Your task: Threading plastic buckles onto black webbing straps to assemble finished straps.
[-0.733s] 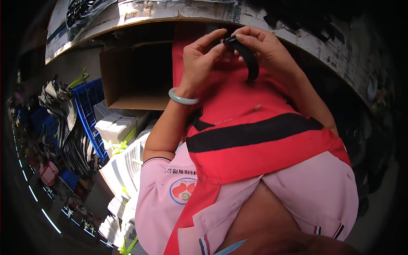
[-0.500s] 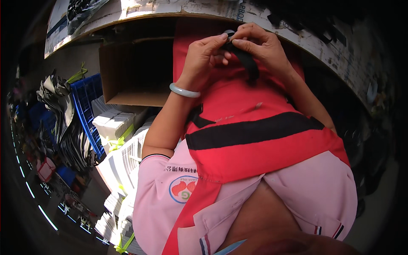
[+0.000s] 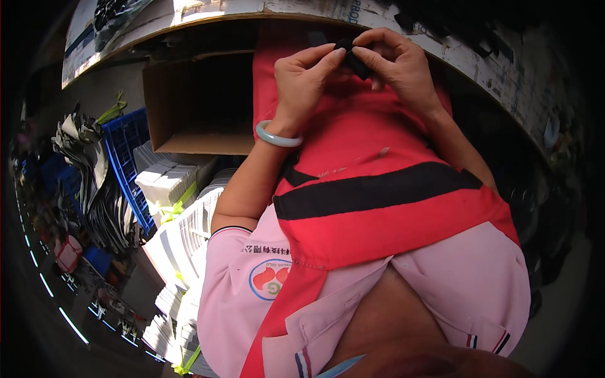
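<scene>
A short black strap (image 3: 357, 62) is pinched between my two hands, just above the lap of my red apron (image 3: 353, 132). My left hand (image 3: 304, 80) grips its left side between thumb and forefinger, and a pale bangle circles that wrist. On the other side, my right hand (image 3: 398, 70) pinches the strap with thumb and forefinger, its remaining fingers curled. Part of the strap is covered by the fingertips, so its full shape cannot be made out.
A worktable (image 3: 227, 14) curves across the top, with black pieces on it. Beneath it an open cardboard box (image 3: 201, 143) lies beside a blue plastic crate (image 3: 120, 151). Bundles of pale sheets (image 3: 165, 183) tied with yellow-green strips stack up at the left.
The strap's long tail, which hung down over the apron, has been drawn up and now sits short between my fingers. A greyish round bit at the left fingertips is no longer visible.
</scene>
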### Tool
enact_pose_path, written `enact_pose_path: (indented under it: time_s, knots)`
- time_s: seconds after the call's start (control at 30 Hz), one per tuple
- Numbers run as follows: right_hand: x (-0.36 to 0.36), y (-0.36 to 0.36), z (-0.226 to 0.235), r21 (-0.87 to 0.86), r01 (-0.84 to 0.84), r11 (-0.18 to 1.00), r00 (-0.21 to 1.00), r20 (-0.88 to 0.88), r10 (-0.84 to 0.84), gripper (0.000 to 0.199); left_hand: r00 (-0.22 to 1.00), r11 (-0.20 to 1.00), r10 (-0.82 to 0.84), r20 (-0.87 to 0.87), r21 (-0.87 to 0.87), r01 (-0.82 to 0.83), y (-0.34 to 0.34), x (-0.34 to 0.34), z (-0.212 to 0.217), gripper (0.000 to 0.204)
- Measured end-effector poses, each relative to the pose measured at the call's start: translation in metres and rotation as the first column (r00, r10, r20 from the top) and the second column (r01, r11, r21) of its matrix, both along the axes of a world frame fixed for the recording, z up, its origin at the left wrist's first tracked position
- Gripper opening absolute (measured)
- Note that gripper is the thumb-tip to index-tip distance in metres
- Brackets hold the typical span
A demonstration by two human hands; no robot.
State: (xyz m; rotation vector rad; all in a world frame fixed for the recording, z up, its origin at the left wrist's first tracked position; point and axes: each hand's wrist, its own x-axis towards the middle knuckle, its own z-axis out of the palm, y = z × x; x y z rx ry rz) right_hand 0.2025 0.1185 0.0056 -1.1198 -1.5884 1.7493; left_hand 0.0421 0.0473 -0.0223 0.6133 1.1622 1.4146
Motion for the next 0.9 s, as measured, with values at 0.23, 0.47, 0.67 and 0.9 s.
enact_pose_path:
  time_s: [0.23,0.47,0.67,0.9]
  knots:
    - [-0.003,-0.002,-0.004,-0.039,0.019,0.999,1.000,-0.003,-0.019,0.025,0.985,0.997,0.055,-0.165,0.065,-0.045,-0.001,-0.001,-0.011,0.019]
    - [-0.006,-0.010,-0.002,-0.072,0.049,0.996,0.978,-0.198,-0.062,0.031,0.875,0.949,0.160,-0.456,0.315,-0.009,-0.003,-0.007,-0.011,0.026]
    - [0.000,0.000,-0.007,-0.236,-0.098,0.967,0.971,-0.233,0.041,0.029,0.930,0.942,0.135,-0.340,0.336,-0.014,-0.005,-0.008,-0.010,0.026]
    - [0.014,0.019,-0.008,-0.234,-0.303,0.924,0.953,-0.067,0.296,0.026,0.860,0.911,0.038,-0.509,0.372,0.180,-0.013,-0.013,-0.004,0.024]
